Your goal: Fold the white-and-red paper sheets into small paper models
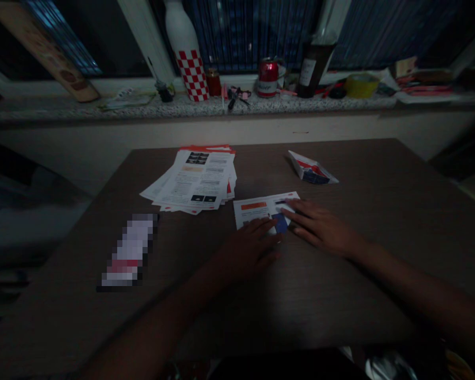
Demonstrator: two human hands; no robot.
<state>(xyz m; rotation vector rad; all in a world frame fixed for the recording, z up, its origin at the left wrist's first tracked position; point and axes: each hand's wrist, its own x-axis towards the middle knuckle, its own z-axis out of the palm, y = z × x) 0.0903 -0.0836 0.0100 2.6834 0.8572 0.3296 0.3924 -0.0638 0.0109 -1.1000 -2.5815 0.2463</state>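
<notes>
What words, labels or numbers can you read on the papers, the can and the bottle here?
No text here can be read.
Small sheet: print too small to read.
Stack of papers: print too small to read.
Red can: label too blurred to read.
Dark bottle: label too blurred to read.

Feels like I'm standing in somebody's home, maybe a spare room doubling as an office: a granite windowsill [103, 108] is holding a checkered bottle [188, 53], a soda can [268, 78] and a roll of tape [361, 85], while printed leaflets [193, 179] are sitting on a wooden table [340, 158].
</notes>
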